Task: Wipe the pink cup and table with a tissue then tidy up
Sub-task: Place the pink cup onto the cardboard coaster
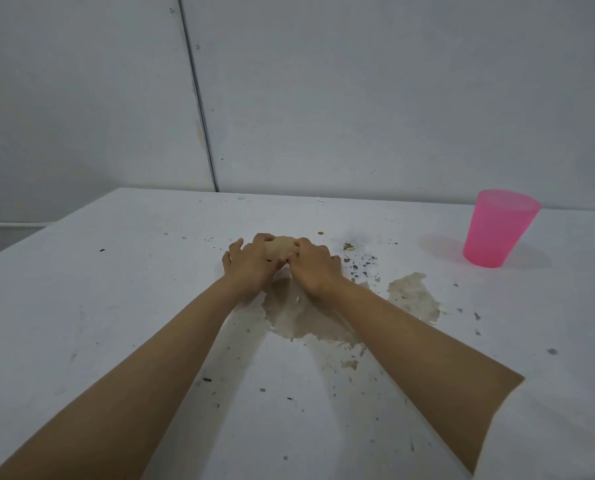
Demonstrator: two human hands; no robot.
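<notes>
A translucent pink cup (498, 230) stands upright at the far right of the white table (116, 306). In the middle of the table, my left hand (251, 268) and my right hand (315, 268) together grip a crumpled, brown-stained tissue (282, 250) pressed against the surface. A brownish wet stain (306, 317) spreads on the table just behind my hands, under my forearms, with a second patch (415, 296) to its right. The underside of the tissue is hidden by my fingers.
Dark specks and small crumbs (356, 263) are scattered over the table, thickest to the right of my hands. A grey panelled wall (323, 98) rises right behind the table's far edge. The table's left edge (46, 230) drops off at the far left.
</notes>
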